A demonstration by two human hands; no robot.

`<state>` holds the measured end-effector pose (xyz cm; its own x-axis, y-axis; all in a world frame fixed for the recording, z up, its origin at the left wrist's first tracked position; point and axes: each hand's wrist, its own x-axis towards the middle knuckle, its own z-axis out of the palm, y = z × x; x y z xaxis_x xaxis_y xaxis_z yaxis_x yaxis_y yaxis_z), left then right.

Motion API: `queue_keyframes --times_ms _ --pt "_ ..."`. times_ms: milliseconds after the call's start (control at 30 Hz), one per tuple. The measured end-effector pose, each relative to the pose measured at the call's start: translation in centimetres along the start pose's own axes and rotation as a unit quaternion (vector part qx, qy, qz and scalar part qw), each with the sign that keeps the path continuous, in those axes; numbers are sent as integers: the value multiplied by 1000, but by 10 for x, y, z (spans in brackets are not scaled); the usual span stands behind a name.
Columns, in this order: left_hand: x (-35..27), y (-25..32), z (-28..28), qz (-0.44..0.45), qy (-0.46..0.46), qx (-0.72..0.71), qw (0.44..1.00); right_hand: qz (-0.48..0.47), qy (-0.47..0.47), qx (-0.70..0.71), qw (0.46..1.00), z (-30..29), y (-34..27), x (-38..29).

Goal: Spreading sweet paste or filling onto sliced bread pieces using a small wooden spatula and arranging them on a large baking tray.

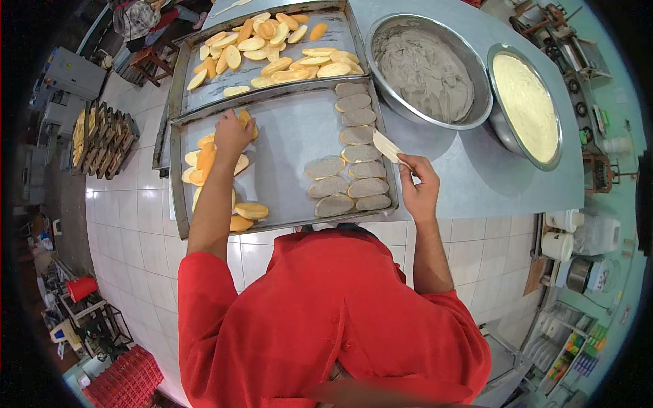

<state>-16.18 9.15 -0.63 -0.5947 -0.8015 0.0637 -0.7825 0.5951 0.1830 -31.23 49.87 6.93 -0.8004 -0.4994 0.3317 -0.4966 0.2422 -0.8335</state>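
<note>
My left hand (233,133) is over the left side of the near metal tray (285,137), its fingers closed around an oval bread slice (248,122). Other plain golden slices (206,159) lie heaped beneath my left forearm, which hides some of them. Gripped in my right hand (420,184) is a pale flat spatula (386,147), held at the tray's right rim. Beside its blade, oval slices coated in grey paste (360,153) lie in two columns along the right side of the tray.
Behind stands a second metal tray (311,43) of uncoated slices. A steel bowl of grey paste (423,71) and a bowl of pale yellow cream (525,107) sit on the metal table (469,183). A seated person (135,20) is at the far left, near a wooden stool (153,61).
</note>
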Motion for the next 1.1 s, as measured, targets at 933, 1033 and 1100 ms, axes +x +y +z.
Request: queue_keyframes --times_ms 933,1033,1100 --pt "-173 79 -20 -107 -368 -890 245 -157 -109 20 981 66 -50 -25" --pt "-174 78 -19 -92 -361 -907 197 -203 -120 -50 971 50 -34 -16" --pt "-172 74 -19 -77 -375 -905 188 -157 -117 -85 977 43 -28 -10"
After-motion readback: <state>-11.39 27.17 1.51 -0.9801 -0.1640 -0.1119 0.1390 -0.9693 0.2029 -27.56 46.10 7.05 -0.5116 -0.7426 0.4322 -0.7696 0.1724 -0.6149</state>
